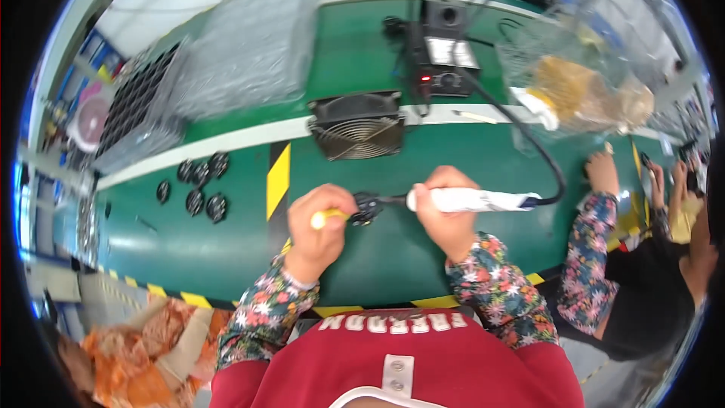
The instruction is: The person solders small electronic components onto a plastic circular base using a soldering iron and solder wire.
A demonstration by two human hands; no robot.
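My right hand (447,215) is closed round the white-wrapped handle of a soldering iron (483,199). Its thin dark tip points left and reaches a small black round part (365,210), though whether the two touch is unclear. On the other side of that part, my left hand (317,228) is closed in a pinch on a slim yellow stick-like tool (330,217). The tool's far end meets the black part, and my fingers hide some of its length. Several similar black round parts (201,174) lie on the green mat to the left.
Beyond my hands stands a black fan (357,125). Behind it is a soldering station (447,79) with a lit red light; its cable arcs down at right. Clear plastic trays (249,49) fill the back left. A clear bag (578,91) and a co-worker's hand (602,171) are at right.
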